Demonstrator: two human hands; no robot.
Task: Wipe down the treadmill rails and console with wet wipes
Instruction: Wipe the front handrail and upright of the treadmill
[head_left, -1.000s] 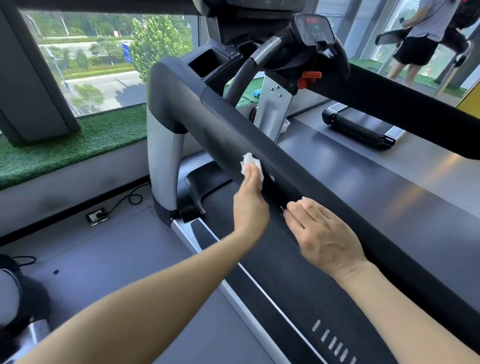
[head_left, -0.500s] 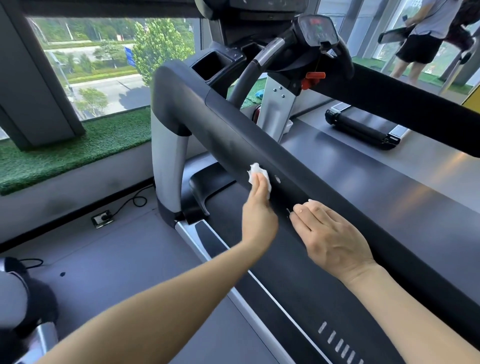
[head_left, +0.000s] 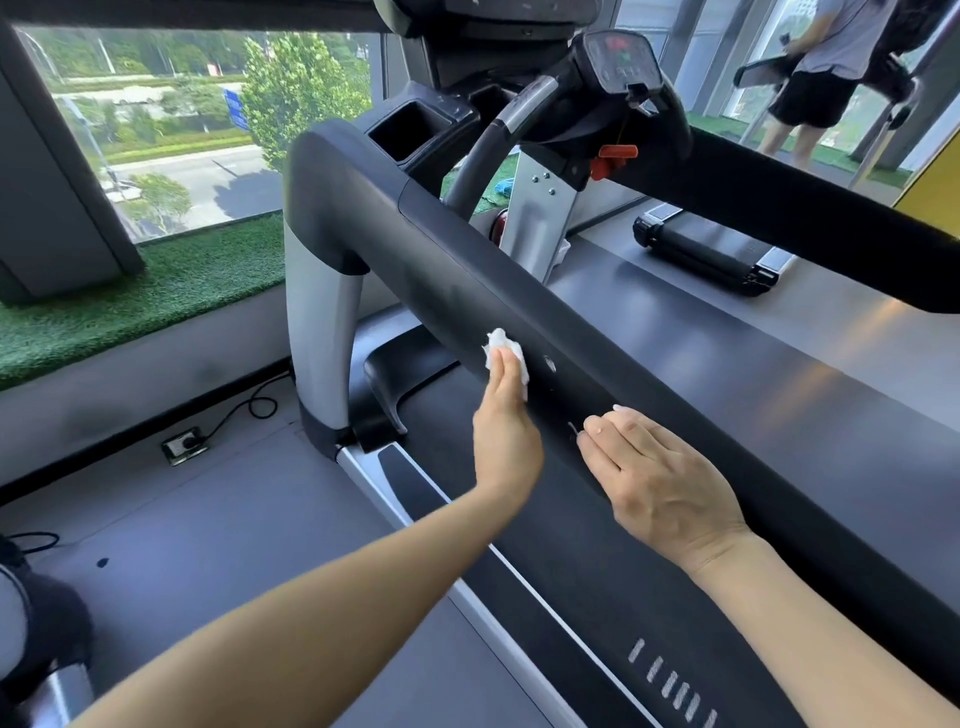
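- While the left hand (head_left: 506, 421) stands edge-on against the side of the black treadmill rail (head_left: 519, 306), its straight fingers press a crumpled white wet wipe (head_left: 503, 347) to the rail's surface; the wipe shows above and beside the fingertips.
- Just beside it, nearer the camera, the right hand (head_left: 660, 478) lies flat on the same rail, fingers straight and together, holding nothing.
- Between the two hands, a small round hole and a short mark sit on the rail.
- At its far end the rail bends down into a silver upright post (head_left: 319, 332).
- Higher up, the console (head_left: 621, 60) shows red and green lights, with a red safety clip (head_left: 613, 158) below it and a black cup holder (head_left: 410, 130) to its left.
- Beyond the second rail (head_left: 779, 218), a person in dark shorts (head_left: 815, 67) stands at the windows.
- On the floor by the post lies a wall socket with a black cable (head_left: 184, 444).
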